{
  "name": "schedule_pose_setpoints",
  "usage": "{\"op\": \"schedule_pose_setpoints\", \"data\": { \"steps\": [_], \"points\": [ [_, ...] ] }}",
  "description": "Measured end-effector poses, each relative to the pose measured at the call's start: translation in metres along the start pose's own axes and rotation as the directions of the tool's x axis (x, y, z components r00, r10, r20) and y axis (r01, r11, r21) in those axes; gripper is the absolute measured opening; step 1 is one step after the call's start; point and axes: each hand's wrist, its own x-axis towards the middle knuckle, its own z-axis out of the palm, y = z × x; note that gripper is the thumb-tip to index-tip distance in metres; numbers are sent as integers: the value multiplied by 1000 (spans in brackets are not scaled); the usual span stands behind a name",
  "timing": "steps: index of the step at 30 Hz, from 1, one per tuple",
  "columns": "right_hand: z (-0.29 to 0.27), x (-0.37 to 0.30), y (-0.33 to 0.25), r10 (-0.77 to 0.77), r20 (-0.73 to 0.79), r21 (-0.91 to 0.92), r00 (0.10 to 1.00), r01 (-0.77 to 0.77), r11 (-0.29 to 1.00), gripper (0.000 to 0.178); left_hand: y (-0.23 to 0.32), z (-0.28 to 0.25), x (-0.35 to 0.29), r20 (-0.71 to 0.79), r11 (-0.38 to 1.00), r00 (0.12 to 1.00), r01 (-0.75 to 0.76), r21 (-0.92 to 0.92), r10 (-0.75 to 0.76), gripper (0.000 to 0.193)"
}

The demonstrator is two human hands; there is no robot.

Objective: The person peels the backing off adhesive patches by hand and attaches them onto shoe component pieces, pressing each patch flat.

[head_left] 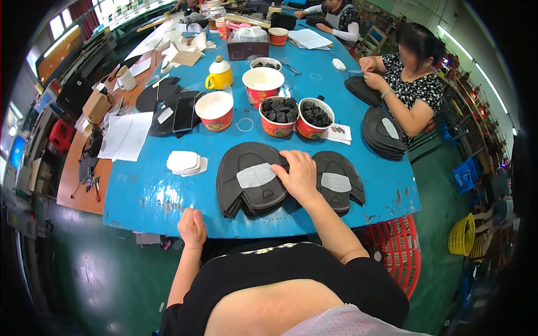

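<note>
A stack of black shoe-upper-like pieces [235,196], its top one bearing a light grey patch, lies near the table's front edge. My right hand [301,176] rests on that stack's right edge, thumb spread from the fingers and touching the grey patch. Just right of it is a second stack of similar black pieces [342,199], partly behind my wrist. My left hand [192,228] is at the table's front edge with fingers curled closed; whatever is inside is hidden. A small pile of white patches [186,162] sits beyond that hand.
Red-and-white paper tubs [278,127], two filled with black bits, stand mid-table near a yellow pot [219,74]. A phone [184,115] lies on black pieces at left. A co-worker [417,84] sits at right beside another stack [383,137]. A red basket [397,252] stands below the edge.
</note>
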Motion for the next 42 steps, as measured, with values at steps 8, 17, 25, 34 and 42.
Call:
{"op": "schedule_pose_setpoints", "data": {
  "steps": [8,17,25,34,42],
  "points": [
    [-2,-8,-5,164,-105,654,981,-56,755,14,6,-7,-4,-2,998,999,-53,29,53,29],
    [-100,-13,158,701,8,902,713,-307,302,27,9,0,7,-56,996,995,-75,47,77,33],
    [-97,-66,171,722,93,533,686,-647,546,20,8,3,6,-32,994,994,-109,-11,108,37],
    [-98,-67,163,579,-147,145,802,-561,815,26,12,-8,10,21,976,992,-118,-181,124,21],
    [-54,-145,54,187,-291,-136,938,-234,963,14,5,-15,11,158,927,970,-116,-357,182,37]
  ]
}}
